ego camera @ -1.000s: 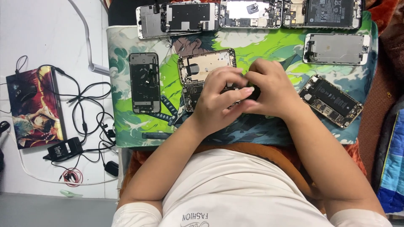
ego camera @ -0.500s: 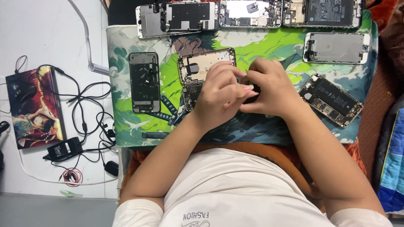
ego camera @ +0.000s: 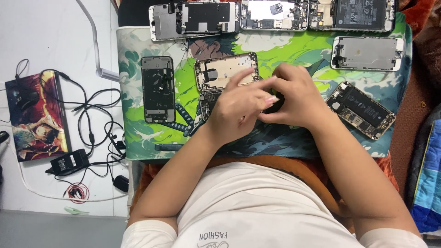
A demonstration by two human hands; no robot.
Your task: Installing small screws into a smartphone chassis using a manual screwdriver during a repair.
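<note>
Left hand (ego camera: pixel 239 108): pinches over a small dark part (ego camera: pixel 277 102)
Right hand (ego camera: pixel 296 98): grip clamps part
Advice: steady wrists on mat (ego camera: pixel 138 46)

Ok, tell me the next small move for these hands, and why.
Probably spread the fingers a little to expose the small dark part. Both hands meet over the mat: the left hand and right hand pinch the dark part between them, and it is almost fully hidden. What it is cannot be told. The open gold phone shell lies just beyond the left hand.
</note>
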